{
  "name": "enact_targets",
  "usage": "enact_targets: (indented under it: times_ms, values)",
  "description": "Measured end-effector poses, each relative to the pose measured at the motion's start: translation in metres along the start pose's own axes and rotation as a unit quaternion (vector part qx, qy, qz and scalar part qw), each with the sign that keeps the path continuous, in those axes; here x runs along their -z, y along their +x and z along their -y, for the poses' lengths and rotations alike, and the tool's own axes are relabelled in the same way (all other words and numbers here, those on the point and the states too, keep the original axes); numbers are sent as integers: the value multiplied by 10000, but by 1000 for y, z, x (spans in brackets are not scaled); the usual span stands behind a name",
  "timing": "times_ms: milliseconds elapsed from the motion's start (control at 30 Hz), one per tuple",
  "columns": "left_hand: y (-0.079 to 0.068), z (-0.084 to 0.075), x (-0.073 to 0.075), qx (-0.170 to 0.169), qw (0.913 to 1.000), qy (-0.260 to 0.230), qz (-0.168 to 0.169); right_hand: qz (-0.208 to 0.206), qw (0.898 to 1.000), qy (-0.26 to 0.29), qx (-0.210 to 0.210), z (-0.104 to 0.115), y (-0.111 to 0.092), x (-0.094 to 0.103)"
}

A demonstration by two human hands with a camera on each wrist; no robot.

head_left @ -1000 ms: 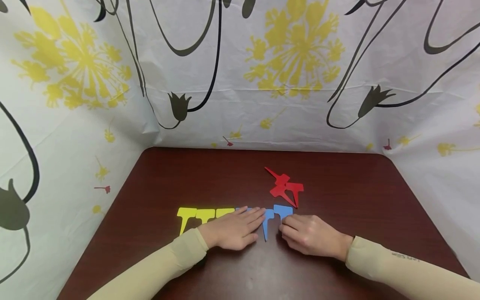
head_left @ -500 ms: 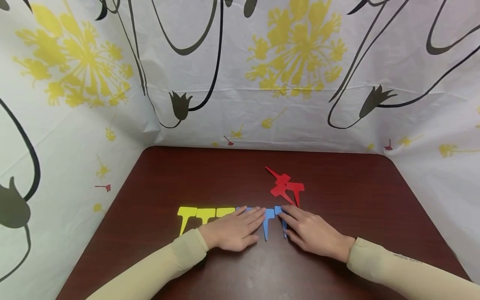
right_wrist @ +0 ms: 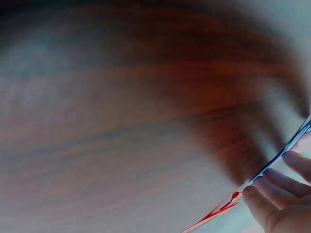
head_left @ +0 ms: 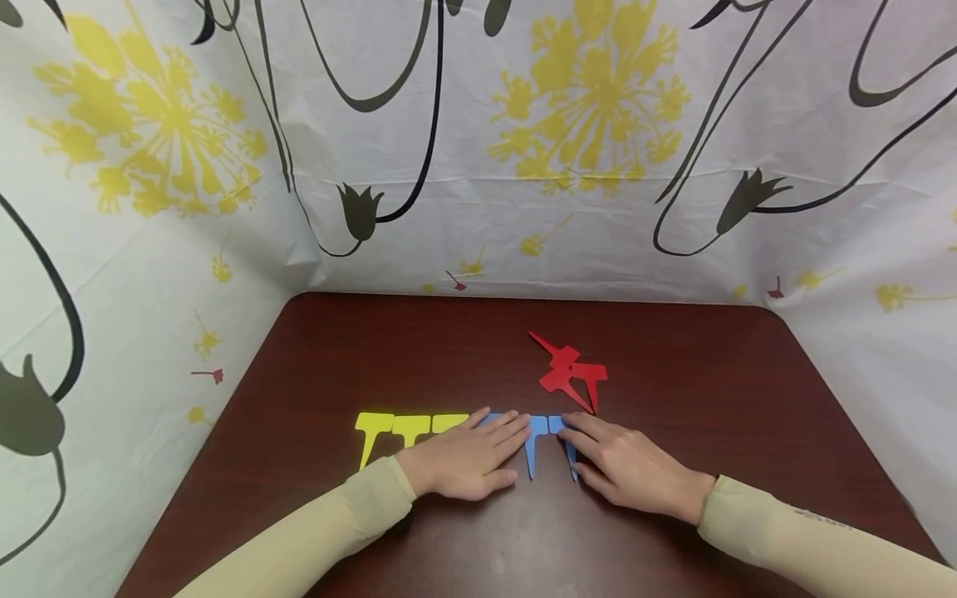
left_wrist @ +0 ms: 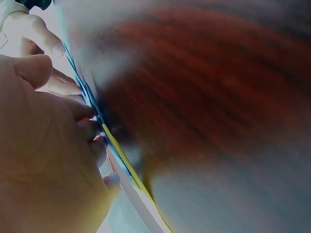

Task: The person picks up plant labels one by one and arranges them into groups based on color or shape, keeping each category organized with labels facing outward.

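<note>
T-shaped plastic plant labels lie in a row across the table in the head view. Its left part is three yellow plant labels. My left hand rests flat with straight fingers over a blue plant label, mostly hidden beneath it. Just beyond its fingertips lies the middle blue plant label. On the rightmost blue plant label, partly covered, the fingers of my right hand rest spread and relaxed. In the right wrist view the fingertips of that hand touch the blue edge.
Behind the right hand, three red plant labels lie overlapping in a loose pile. The dark wooden table is bordered at the back and sides by a patterned white cloth.
My right hand has gone from pinching the rightmost blue label to resting on it with spread fingers. That label has straightened and come level with the row. The left hand has stayed put.
</note>
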State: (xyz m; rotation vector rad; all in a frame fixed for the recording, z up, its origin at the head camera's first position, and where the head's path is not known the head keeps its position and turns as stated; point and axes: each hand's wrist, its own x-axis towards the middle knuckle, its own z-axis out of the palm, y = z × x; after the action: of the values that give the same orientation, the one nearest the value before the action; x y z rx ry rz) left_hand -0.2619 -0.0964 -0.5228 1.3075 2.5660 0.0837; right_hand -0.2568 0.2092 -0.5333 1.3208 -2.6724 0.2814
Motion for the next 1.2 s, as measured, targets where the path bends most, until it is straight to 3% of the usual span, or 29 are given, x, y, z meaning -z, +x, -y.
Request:
enact_targets:
  times_ms: [400,567,667,833,1033,1200]
  values:
    - [0,5,-2,-6,9999,-86,-111,-230,9997,-45,2,-2,3,-1]
    - [3,9,5,52,9994,-53,-334,-933,9939,-370,-461,-12,11,5]
    - [5,7,10,54,9991,9,-416,-1125,9883,-515,-891,-22,15,8]
    - [13,-2,16,-43,9993,-28,-367,-1003,9845,-468,-1357,-35,18,7]
    - [27,-15,18,-222,9993,211,-235,-840,9832,-585,-1511,-43,22,2]
    - [36,-20,14,-176,9991,374,-102,-534,9828,-621,-1653,-45,29,3]
